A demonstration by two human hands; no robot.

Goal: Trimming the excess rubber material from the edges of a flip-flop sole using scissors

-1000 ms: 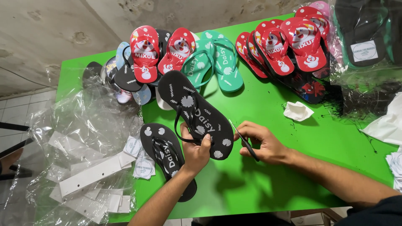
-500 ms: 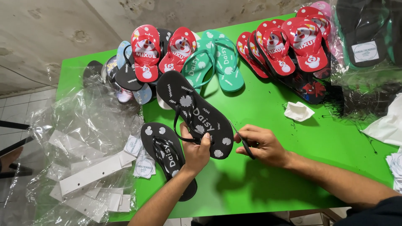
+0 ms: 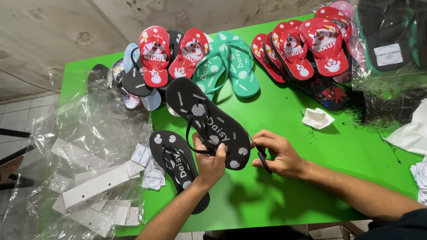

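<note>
Flip-flop (image 3: 212, 122), black with white flowers, lies slanted above the green table (image 3: 284, 186), toe far-left, heel near-right. The left hand (image 3: 209, 161) clamps its heel end; the right hand (image 3: 279, 153), just beside, grips a small dark tool (image 3: 262, 158).

The black flip-flop (image 3: 209, 120) carries white flower and dash prints with white lettering. It lies sole-up and diagonal, heel end lifted off the green table at lower right. The small black scissors (image 3: 260, 153) sit just beside the heel edge, blades pointing up-left, handles largely hidden by fingers.
</note>
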